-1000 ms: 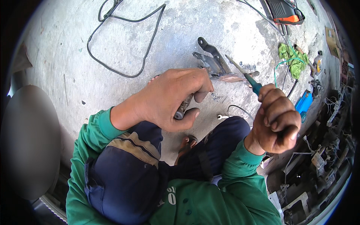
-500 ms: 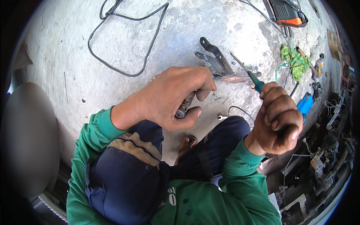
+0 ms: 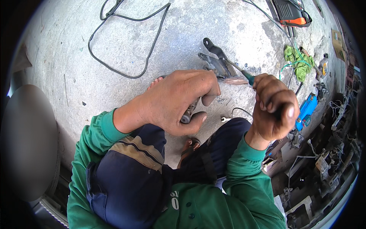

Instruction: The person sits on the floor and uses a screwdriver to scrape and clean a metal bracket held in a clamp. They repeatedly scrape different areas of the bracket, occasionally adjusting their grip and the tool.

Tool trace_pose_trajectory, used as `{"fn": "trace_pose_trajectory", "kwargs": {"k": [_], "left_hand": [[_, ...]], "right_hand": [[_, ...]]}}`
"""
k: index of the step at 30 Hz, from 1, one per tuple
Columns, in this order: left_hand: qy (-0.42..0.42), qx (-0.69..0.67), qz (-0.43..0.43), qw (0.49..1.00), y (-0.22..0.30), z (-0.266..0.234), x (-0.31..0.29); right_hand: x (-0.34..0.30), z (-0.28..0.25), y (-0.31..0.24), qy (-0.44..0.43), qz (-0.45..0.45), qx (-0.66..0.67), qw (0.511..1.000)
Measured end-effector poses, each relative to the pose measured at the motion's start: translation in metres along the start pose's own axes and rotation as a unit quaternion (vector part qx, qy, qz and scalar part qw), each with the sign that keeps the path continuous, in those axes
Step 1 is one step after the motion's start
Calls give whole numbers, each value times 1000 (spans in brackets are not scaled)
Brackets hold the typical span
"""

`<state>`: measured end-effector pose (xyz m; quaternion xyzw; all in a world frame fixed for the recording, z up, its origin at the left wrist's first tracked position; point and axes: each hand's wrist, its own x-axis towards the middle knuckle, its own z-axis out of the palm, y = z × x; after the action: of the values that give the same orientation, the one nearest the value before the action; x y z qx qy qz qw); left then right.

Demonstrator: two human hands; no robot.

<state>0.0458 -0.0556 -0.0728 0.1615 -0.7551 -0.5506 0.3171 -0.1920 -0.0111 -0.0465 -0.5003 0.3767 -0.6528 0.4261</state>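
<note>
My left hand (image 3: 177, 101) is curled round a dark, greasy metal cylinder (image 3: 187, 116); its lower end shows between thumb and fingers, and the rest is hidden beneath the palm. In my closed right hand (image 3: 275, 108) is a screwdriver (image 3: 249, 78) with a teal handle. Its thin steel shaft points up and left, and the tip overlaps a dark forked metal bracket (image 3: 219, 52) with holed ends. Whether the tip touches it I cannot tell. My left hand hides where the bracket's lower part leads, so a join with the cylinder cannot be seen.
An open-ended wrench (image 3: 225, 119) lies near my knee. A black cable (image 3: 148, 61) loops across the concrete floor. To the right are a green rag (image 3: 301, 63), a blue tool (image 3: 307, 108), an orange-and-black machine (image 3: 291, 15) and piled metal parts (image 3: 328, 164).
My right hand has moved left and slightly up, bringing the screwdriver's tip over the bracket's arm. The left hand keeps its grip on the cylinder and has shifted only slightly.
</note>
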Motion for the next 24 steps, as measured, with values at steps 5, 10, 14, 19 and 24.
{"fn": "trace_pose_trajectory", "kwargs": {"k": [5,10,14,19,24], "left_hand": [[-18,-28,-56,998,8,-3,2],[-2,-44,-75,996,4,-8,-1],[17,-43,-63,997,-1,-14,2],[20,-60,-35,997,-2,-7,0],[-38,-41,-21,998,1,-3,0]], "right_hand": [[-8,-14,36,23,72,-25,997],[-14,-5,14,10,-15,-28,999],[-6,-8,27,21,6,-2,1000],[-16,-13,48,27,85,-30,996],[3,2,16,-24,-21,41,999]]}}
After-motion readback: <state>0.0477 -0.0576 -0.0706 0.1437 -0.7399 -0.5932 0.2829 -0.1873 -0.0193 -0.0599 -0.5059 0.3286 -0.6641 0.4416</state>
